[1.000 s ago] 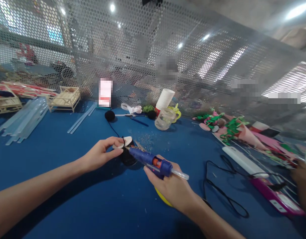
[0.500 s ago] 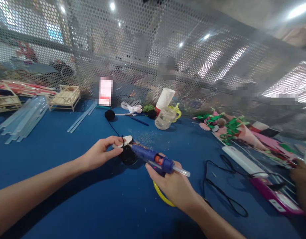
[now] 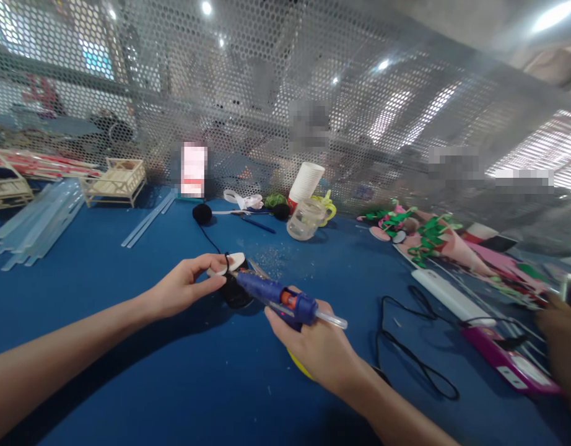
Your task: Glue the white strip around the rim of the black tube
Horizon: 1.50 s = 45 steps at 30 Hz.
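My left hand (image 3: 190,282) pinches a white disc (image 3: 236,262), with a black strand of yarn crossing it. From there the strand runs back to a black yarn ball (image 3: 202,214). Wrapped round its handle, my right hand (image 3: 316,337) grips a blue glue gun (image 3: 274,296); a clear glue stick (image 3: 332,319) pokes out of its rear. The nozzle is at the near edge of the disc, and I cannot tell whether it touches. Below the disc sits a dark round object (image 3: 238,296), partly covered. A yellow curved thing (image 3: 300,364) shows partly under my right hand.
Behind stand a clear jar (image 3: 304,223), stacked white cups (image 3: 308,179) and a phone-like screen (image 3: 193,168). Glue sticks (image 3: 41,220) and a small wooden bed frame (image 3: 118,183) lie left. Rightward are craft flowers (image 3: 434,238), a power strip (image 3: 508,359), a black cable (image 3: 418,359) and another person's hand (image 3: 562,334).
The glue gun has shifted slightly left with my right hand, its nozzle now a little lower at the disc's near edge. My left hand keeps its pinch. The whole view has shifted slightly.
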### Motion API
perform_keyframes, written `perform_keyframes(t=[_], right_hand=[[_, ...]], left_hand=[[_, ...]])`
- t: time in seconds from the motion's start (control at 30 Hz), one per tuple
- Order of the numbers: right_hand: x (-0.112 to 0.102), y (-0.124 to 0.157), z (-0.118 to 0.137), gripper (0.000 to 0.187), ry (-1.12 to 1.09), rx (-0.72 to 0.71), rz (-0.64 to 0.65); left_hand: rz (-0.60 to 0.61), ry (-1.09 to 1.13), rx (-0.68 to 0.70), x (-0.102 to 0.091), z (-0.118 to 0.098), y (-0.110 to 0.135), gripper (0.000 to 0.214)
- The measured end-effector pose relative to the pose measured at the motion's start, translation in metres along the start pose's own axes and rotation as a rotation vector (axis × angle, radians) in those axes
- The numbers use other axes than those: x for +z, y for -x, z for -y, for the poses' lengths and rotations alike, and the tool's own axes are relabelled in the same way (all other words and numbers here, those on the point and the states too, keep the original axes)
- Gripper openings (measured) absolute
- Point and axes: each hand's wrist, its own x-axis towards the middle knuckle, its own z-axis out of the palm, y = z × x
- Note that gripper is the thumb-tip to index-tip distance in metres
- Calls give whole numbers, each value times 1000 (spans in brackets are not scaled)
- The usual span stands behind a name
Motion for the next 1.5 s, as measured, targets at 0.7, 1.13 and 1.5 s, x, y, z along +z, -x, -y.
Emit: perform_keyframes(t=[0.7,1.13,1.5], right_hand=[[-3,0,-10,18,76,18,-43],[-5,-2,-9,22,71,174,-20],[-7,-2,-12,22,-4,188,28]], left_hand=[[91,65,19,-4,0,0,14],[92,61,15,-5,1,0,15],[79,83,11,-4,0,0,15]])
